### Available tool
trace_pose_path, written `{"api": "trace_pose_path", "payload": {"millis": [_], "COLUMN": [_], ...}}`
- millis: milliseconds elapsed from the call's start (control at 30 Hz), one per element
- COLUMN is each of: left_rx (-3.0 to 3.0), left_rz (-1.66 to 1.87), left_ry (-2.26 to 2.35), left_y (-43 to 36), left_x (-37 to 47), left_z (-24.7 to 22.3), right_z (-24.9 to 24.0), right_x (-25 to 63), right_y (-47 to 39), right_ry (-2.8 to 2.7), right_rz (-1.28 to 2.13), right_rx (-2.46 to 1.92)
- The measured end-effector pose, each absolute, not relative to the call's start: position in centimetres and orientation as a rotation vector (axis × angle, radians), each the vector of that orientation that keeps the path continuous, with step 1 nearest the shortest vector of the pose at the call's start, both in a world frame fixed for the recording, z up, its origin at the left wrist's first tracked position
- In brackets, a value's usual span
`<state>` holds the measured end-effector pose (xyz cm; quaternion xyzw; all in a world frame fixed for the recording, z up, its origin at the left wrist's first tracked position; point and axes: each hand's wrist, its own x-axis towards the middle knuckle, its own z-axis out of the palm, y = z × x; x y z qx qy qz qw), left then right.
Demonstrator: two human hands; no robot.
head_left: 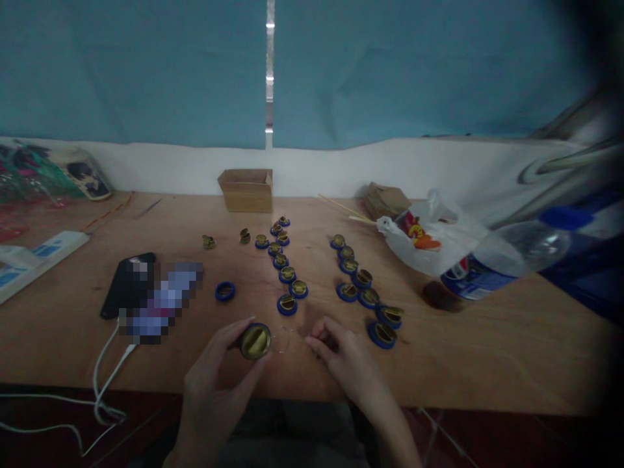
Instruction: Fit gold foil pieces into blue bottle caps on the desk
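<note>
My left hand (221,374) grips a round gold-coloured disc (255,342) with a dark rim by its edges, its face tilted toward me. From its right side a thin, faint wire (283,338) curls toward my right hand (334,348). The thumb and fingers of that hand are pinched together; whatever lies between them is too small to make out. Beyond my left hand a loose blue ring (225,291) lies on the table. Two gold pieces without blue rings, a left one (209,242) and a right one (244,236), sit farther back.
Several gold discs in blue rings form a middle row (287,274) and a right row (362,279). A cardboard box (246,195) stands at the back. Phones with white cables (97,370) lie left, beside a power strip (43,260). At right are a plastic bag (429,247) and a tipped bottle (487,276).
</note>
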<state>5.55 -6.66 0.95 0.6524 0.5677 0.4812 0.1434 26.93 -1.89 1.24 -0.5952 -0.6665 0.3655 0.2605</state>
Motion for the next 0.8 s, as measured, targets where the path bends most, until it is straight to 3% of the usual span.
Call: {"api": "trace_pose_path", "payload": {"millis": [267,600,800], "left_rx": [1.764,1.724,1.774], "left_rz": [1.305,1.248,1.256], "left_ry": [1.572,1.55,1.57], "left_y": [-6.5,-6.4,-6.5], "left_x": [6.3,6.4,6.0], "left_z": [0.9,0.6,0.8], "right_z": [0.8,1.4,2.4], "right_x": [27.5,27.3,27.5], "right_y": [-2.5,-3.3,-2.3], "right_ry": [-1.568,-1.997,-2.163], "right_rz": [1.064,0.837,0.886], "right_rx": [-1.495,-1.651,-1.57]}}
